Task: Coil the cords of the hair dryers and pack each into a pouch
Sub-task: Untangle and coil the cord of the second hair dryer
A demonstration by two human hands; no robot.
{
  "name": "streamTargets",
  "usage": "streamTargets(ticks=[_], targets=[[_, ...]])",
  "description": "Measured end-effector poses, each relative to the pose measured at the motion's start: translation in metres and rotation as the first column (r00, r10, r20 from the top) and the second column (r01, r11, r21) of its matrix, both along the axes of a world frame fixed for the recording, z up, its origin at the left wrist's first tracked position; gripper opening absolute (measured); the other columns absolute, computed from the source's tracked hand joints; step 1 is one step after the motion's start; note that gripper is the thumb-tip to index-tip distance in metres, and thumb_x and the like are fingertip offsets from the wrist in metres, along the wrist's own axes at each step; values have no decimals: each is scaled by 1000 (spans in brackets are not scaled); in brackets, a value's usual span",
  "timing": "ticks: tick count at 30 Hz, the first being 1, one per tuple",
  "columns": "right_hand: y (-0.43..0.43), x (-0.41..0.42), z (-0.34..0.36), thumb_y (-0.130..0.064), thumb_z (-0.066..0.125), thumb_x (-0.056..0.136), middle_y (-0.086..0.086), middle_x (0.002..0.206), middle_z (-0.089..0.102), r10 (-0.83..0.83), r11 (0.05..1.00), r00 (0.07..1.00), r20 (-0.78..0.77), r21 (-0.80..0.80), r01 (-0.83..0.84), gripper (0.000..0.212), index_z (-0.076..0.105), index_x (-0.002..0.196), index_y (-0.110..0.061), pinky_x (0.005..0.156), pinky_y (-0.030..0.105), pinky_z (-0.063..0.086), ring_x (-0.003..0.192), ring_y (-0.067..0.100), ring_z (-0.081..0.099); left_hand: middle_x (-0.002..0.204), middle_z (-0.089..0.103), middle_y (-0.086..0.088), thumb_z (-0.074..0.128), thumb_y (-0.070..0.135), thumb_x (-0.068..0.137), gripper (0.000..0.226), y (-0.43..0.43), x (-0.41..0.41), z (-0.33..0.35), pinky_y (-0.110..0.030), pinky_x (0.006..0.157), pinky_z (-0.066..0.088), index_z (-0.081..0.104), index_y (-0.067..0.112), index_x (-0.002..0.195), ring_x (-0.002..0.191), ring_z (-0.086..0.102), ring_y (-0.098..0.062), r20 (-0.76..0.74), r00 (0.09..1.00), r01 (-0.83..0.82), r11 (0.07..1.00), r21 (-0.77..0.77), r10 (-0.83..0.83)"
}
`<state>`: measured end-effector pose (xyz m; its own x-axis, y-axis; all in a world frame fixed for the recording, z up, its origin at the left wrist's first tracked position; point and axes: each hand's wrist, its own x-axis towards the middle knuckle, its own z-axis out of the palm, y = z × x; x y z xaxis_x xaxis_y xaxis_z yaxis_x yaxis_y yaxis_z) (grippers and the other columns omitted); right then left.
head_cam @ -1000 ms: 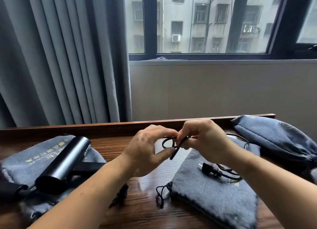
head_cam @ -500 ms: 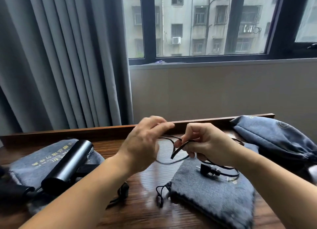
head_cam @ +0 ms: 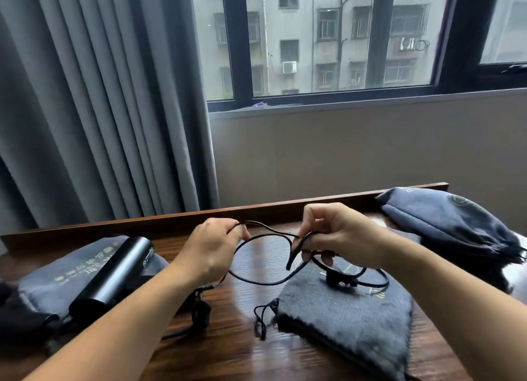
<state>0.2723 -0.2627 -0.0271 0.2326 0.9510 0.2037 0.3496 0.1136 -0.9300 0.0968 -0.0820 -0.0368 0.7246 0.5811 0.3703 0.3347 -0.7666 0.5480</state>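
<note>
Over the tabletop's (head_cam: 228, 349) middle, both hands pinch the black cord (head_cam: 265, 279): left hand (head_cam: 212, 250), right hand (head_cam: 342, 238); gold writing on the left-edge pouch (head_cam: 65, 278) is unreadable.

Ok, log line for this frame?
step: coiling | left hand, right hand: gripping thin black cord | black cylindrical hair dryer: unpacked, on grey pouch

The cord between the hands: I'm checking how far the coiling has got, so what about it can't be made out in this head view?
- Where the cord joins the hair dryer: hidden under the left forearm.
- Grip inside the left hand: covered by its own back.
- Number of loops by the right hand: strands overlap behind the fingers.
- Plug prongs: too small and dark against the pouch.
</note>
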Motion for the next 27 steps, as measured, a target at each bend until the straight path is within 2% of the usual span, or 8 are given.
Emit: streamTargets(ticks=[2,4,7,13,18,22,24,27], targets=[[6,-3,0,13,64,89,28,85,71,6,1000,999,43,-11,-5,26,58,80,-11,41,21,40,57,15,60,105,68,9,56,20,97,30,-3,-2,-2,-32,91,47,66,21,124,102,62,-16,-12,999,40,905,425,-38],[10,-7,2,14,64,88,19,77,73,33,999,998,45,-27,-32,24,57,81,-8,40,19,38,50,10,55,116,66,3,58,20,88,46,-14,1,0,-43,91,50,58,19,134,105,62,-23,-81,972,225,761,608,-223],[9,-9,10,16,63,88,-1,65,71,82,996,995,48,-44,-80,21,54,85,-3,44,20,47,51,7,60,102,70,3,47,22,96,30,-33,9,9,-40,84,53,59,22,123,92,65,-18,-130,873,483,790,379,-471],[-1,-2,21,11,67,87,24,83,65,210,976,973,92,-78,-204,16,61,86,-4,65,28,54,69,24,61,81,73,15,66,43,94,25,-20,1,19,-13,71,48,79,23,94,78,66,-2,64,902,394,875,283,-427],[3,9,19,12,67,88,11,91,71,176,983,963,205,-83,-162,24,62,85,-11,77,29,54,83,20,64,66,68,12,60,49,92,29,4,-12,17,-21,61,47,73,28,78,63,61,-8,139,964,222,974,53,-227],[4,16,10,7,65,92,1,101,76,124,984,965,233,-152,-89,21,57,86,-11,60,28,55,85,10,70,43,46,13,54,48,99,37,18,-19,8,-30,53,34,68,22,76,43,42,-5,199,979,-14,994,-104,34],[3,16,8,10,61,93,7,113,74,71,987,977,199,-158,-39,16,53,88,-3,47,21,47,73,4,68,44,48,14,52,48,101,40,23,-20,3,-30,56,35,65,22,74,48,43,-6,190,975,-93,989,-113,113],[3,16,4,11,61,93,11,117,73,18,991,982,187,-137,7,13,51,88,4,44,17,41,58,9,61,49,50,9,49,45,104,43,25,-19,-2,-33,58,39,61,19,72,57,50,-19,181,967,-164,981,-105,181]])
